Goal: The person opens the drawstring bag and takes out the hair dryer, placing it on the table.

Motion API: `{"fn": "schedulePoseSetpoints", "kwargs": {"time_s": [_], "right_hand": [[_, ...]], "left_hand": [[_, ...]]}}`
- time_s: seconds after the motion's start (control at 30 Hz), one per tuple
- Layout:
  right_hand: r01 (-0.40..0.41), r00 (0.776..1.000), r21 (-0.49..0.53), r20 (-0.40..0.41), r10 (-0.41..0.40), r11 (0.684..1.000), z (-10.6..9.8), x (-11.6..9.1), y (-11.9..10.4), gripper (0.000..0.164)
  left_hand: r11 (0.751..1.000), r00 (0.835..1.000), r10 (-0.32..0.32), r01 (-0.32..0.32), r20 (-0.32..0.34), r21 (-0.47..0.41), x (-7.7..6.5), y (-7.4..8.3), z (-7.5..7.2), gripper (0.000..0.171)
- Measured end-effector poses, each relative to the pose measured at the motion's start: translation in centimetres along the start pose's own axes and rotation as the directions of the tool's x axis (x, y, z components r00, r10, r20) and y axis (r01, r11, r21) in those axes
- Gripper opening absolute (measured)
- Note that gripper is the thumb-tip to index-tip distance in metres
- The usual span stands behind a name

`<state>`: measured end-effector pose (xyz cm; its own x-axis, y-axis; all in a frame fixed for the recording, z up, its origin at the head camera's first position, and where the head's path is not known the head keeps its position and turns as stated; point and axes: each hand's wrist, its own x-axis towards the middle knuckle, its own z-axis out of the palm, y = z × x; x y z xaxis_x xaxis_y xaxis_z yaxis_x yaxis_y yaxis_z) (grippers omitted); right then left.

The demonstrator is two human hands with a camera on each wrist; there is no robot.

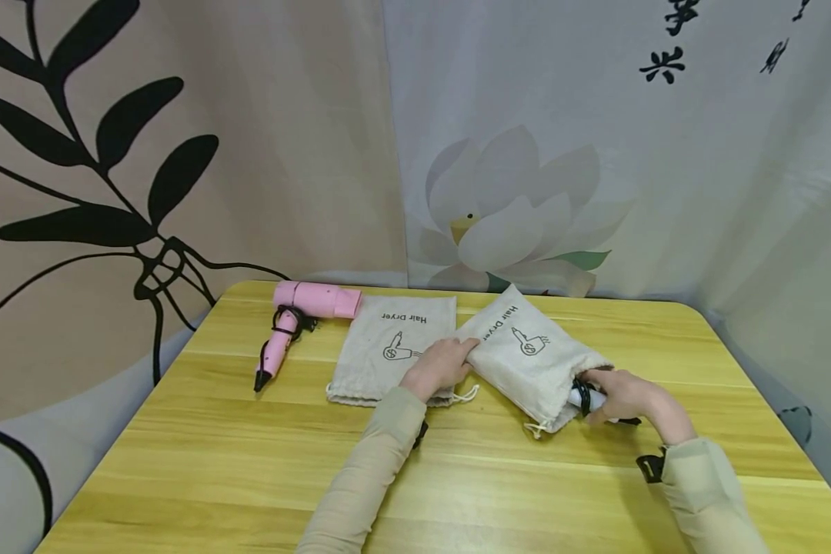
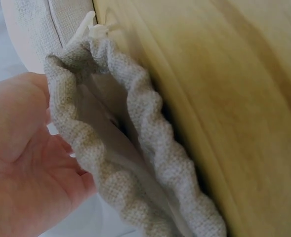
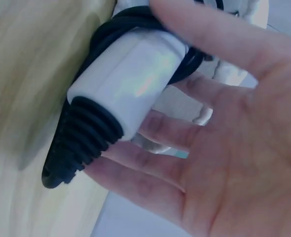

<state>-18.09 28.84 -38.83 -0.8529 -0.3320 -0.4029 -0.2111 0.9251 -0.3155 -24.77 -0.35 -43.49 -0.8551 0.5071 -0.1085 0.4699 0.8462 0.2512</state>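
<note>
A cream drawstring bag (image 1: 512,346), printed "Hair Dryer", lies tilted on the table with its gathered mouth toward the right. My left hand (image 1: 442,365) holds its left corner; the fingertips are partly hidden. At the mouth my right hand (image 1: 623,394) grips a white hair dryer (image 3: 130,74) by its handle, thumb over it and fingers behind. Black cord (image 3: 123,22) is wound round the handle, while the dryer's head is hidden inside the bag. A second cream bag (image 1: 402,331) lies flat beneath my left hand, its ruffled mouth (image 2: 110,182) slightly parted in the left wrist view.
Left of the flat bag lies a pink hair dryer (image 1: 318,298) with black cord round its handle. The wooden table (image 1: 498,492) reaches back to a printed curtain (image 1: 305,154). White drawstring ends (image 1: 465,395) stick out beside the flat bag.
</note>
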Motion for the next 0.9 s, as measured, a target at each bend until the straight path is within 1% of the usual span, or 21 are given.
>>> {"fn": "schedulePoseSetpoints", "kwargs": {"time_s": [0.1,0.2,0.33,0.43,0.53,0.7,0.9], "right_hand": [[0.007,1.000,-0.011,-0.020,-0.007,1.000,0.2,0.0,-0.4,0.087],[0.023,0.998,-0.033,-0.065,-0.025,0.999,0.6,0.2,-0.8,0.085],[0.018,0.994,-0.063,-0.105,-0.024,0.998,1.1,0.6,-1.2,0.081],[-0.003,0.994,-0.065,-0.111,-0.004,0.998,1.2,0.8,-1.3,0.079],[-0.024,0.994,-0.069,-0.108,0.017,0.997,1.3,0.9,-1.3,0.076],[-0.047,0.995,-0.077,-0.086,0.040,0.996,1.3,1.2,-1.0,0.073],[-0.050,0.996,-0.071,-0.071,0.045,0.996,1.1,1.3,-0.7,0.072]], "left_hand": [[1.000,1.000,0.000,0.000,-0.004,-0.003,0.0,0.1,0.0,0.050],[1.000,1.000,0.019,-0.019,-0.021,-0.023,0.0,0.2,-0.1,0.050],[0.992,0.997,0.065,-0.068,-0.035,-0.106,0.0,0.5,-0.4,0.046],[0.981,0.997,0.080,-0.082,-0.022,-0.176,0.0,0.6,-0.4,0.044],[0.976,0.997,0.073,-0.070,0.010,-0.205,0.1,0.8,-0.3,0.045],[0.976,0.997,0.052,-0.039,0.053,-0.215,0.2,0.8,-0.2,0.047],[0.983,0.998,0.036,-0.025,0.058,-0.180,0.5,1.0,0.0,0.047]]}}
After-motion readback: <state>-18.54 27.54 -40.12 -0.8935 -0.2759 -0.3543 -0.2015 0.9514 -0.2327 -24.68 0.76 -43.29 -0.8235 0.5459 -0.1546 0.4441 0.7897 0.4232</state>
